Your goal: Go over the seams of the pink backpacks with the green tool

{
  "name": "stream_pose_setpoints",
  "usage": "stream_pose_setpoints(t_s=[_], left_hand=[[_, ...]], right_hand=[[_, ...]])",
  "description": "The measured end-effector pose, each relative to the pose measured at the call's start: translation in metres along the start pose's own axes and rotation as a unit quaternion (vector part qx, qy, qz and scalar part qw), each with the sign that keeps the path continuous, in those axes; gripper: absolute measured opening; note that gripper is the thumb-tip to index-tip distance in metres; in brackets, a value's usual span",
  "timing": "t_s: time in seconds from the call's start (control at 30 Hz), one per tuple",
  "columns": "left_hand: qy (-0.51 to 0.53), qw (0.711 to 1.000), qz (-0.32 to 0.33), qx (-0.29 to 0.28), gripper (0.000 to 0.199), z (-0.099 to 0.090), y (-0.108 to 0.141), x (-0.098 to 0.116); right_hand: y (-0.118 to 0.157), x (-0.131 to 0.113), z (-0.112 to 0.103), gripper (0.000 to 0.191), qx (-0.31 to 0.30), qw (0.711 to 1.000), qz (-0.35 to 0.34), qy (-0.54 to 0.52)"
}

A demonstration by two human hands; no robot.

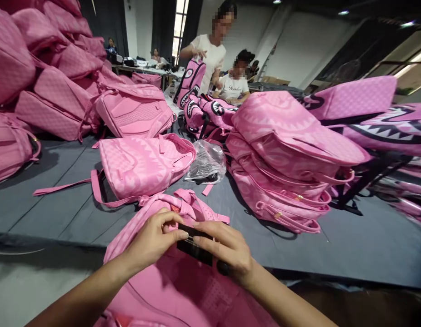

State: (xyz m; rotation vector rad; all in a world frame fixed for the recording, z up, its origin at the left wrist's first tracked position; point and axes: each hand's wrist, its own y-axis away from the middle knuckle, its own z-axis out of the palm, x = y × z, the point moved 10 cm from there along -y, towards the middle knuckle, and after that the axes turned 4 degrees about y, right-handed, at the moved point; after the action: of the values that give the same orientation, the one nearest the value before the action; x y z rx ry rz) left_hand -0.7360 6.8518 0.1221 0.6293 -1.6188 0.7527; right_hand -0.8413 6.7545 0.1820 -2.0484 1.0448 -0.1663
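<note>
No word can be read in full. The black label (190, 250) above the near pink bag (156, 290) carries small pale print, too tiny to make out and partly covered by the right hand (227, 247). Well beyond the near pink bag, a white T-shirt (232, 85) bears a dark word in slanting script across the chest; it seems to begin with W, though the remaining letters are blurred.

Bag workshop — stacked pink backpacks (282, 150), long grey worktable (360, 247) — co-workers (210, 47) behind.
</note>
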Motion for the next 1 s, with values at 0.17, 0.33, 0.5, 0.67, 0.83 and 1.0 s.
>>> stream_pose_setpoints(t_s=[0.17, 0.33, 0.5, 0.67, 0.83, 1.0], left_hand=[[-0.162, 0.932, 0.311, 0.089, 0.017, -0.018, 0.043, 0.060], [-0.247, 0.835, 0.490, 0.036, 0.024, -0.002, 0.078, 0.079], [-0.320, 0.787, 0.526, 0.024, 0.014, 0.010, 0.086, 0.084], [-0.321, 0.787, 0.526, -0.030, 0.017, 0.016, 0.093, 0.068], [-0.410, 0.850, 0.302, 0.135, 0.065, -0.039, 0.064, 0.017], [-0.386, 0.913, 0.016, 0.128, 0.072, -0.076, 0.048, -0.055]], right_hand=[[0.030, 0.059, 0.009, 0.034, 0.037, 0.895, 0.393, -0.209], [0.060, 0.046, 0.068, 0.061, -0.107, 0.668, 0.553, -0.487], [0.060, 0.051, 0.067, 0.059, -0.081, 0.632, 0.574, -0.514], [0.052, 0.046, 0.068, 0.044, -0.242, 0.683, 0.528, -0.442], [0.028, 0.086, 0.028, 0.022, -0.123, 0.871, 0.455, -0.141], [0.009, 0.076, 0.057, 0.014, -0.192, 0.918, 0.346, 0.008]])
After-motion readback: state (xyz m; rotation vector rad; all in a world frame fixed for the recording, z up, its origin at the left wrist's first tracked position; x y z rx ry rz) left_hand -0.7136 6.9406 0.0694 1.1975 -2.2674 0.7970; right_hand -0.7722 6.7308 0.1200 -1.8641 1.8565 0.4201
